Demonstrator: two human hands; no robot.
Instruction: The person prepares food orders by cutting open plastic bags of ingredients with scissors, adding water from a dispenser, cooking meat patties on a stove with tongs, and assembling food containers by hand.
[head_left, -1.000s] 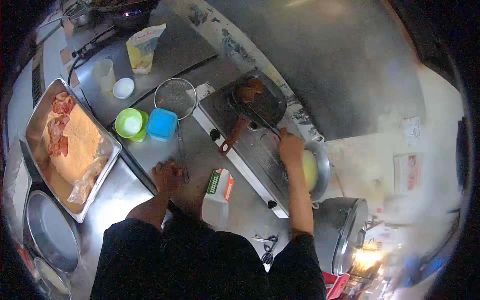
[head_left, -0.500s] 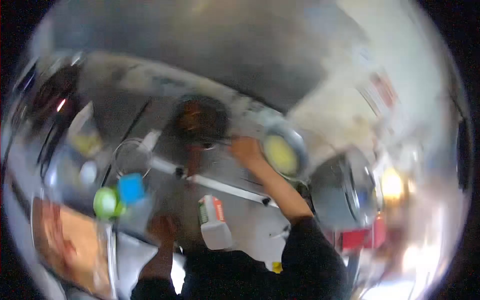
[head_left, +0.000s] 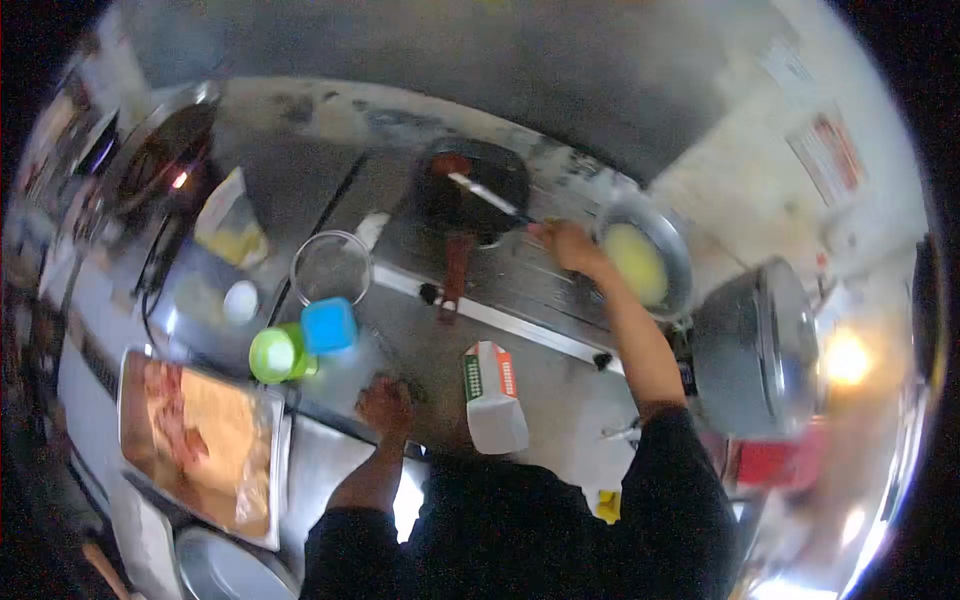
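Note:
My right hand [head_left: 570, 248] is closed round the dark handle of a spatula [head_left: 486, 194] with a long pale blade. The blade reaches over a square dark pan [head_left: 500, 165], its tip at a reddish-brown piece of food [head_left: 450, 165] on the pan's far left side. The pan's brown handle [head_left: 456, 270] points toward me. My left hand [head_left: 387, 405] rests low at the near edge of the counter, its fingers blurred. Close to it are a blue square container [head_left: 329, 325] and a green cup [head_left: 276, 355].
A metal bowl [head_left: 672, 235] with yellow contents sits right of the pan, before a large lidded pot [head_left: 735, 345]. A white carton [head_left: 497, 425] stands nearby. Left lie a wire-rimmed strainer [head_left: 298, 270], a bag [head_left: 215, 215] and a tray [head_left: 280, 480] holding reddish strips.
The view has shifted, so the counter appears farther left and clearer. The spatula in my right hand now shows plainly over the pan. My left hand stays low by the counter edge.

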